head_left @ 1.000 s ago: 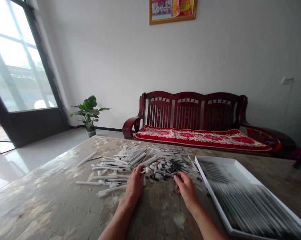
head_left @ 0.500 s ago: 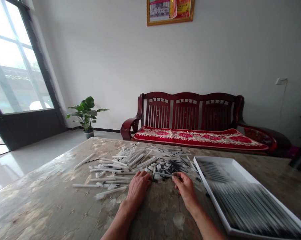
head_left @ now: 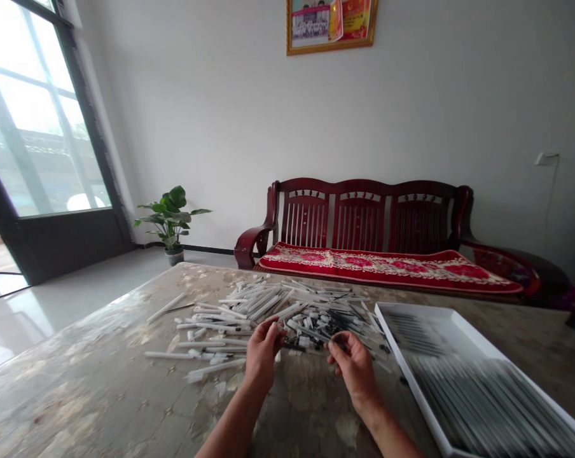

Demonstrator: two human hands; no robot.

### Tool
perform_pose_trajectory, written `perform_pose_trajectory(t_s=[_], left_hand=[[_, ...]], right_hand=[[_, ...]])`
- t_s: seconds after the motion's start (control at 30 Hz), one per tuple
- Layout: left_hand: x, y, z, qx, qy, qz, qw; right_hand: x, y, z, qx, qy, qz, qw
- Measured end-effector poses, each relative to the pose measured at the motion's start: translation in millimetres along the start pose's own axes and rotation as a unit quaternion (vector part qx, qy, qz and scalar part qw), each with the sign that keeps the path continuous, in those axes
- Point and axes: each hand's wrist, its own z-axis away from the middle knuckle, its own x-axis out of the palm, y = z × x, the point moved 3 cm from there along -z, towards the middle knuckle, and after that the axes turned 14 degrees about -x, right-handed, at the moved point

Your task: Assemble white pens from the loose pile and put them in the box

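Observation:
My right hand (head_left: 355, 361) is closed, its thumb and fingers pinching the end of a pale pen (head_left: 312, 333) that points left towards my other hand. My left hand (head_left: 261, 353) is also closed, with thumb and forefinger together around a small pale piece too small to name. Just beyond both hands spreads a loose pile of white pen barrels (head_left: 263, 302). Black and clear small pen parts (head_left: 332, 318) lie at its near right side. To the right, a white shallow box (head_left: 428, 397) holds rows of slim dark and grey pens (head_left: 492, 401), partly blurred.
All this lies on a marble-patterned table (head_left: 139, 407). A few barrels (head_left: 166, 308) lie apart at the pile's left. Behind the table stand a dark red wooden bench (head_left: 359, 219) with a red patterned cover and a potted plant (head_left: 173, 219). A glass door (head_left: 53, 146) is at left.
My left hand has lifted from the table at the pile's edge and its fingertips have come together around a small piece. The right hand still holds the pen. The view has shifted slightly.

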Motion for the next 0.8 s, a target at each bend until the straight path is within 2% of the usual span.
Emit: perform_pose_trajectory(t_s=[0.1,0.2,0.57,0.73,0.8], left_hand=[[1.8,0,0,-0.083,0.001,0.108,0.991],[3.9,0,2,-0.11,-0.001,0.134,0.985],[11.4,-7,9,-0.119,-0.037,0.101,0.987],[10.9,-6,10,-0.105,-0.05,0.084,0.99],[10.7,-4,10,-0.091,-0.06,0.075,0.991]], right_hand=[[5,-2,5,-0.029,0.008,0.022,0.999],[5,-2,5,-0.044,-0.008,0.051,0.998],[1,4,4,-0.109,-0.055,0.123,0.985],[-2,-11,4,-0.207,-0.106,0.176,0.956],[-2,-14,5,-0.212,-0.121,0.201,0.949]])
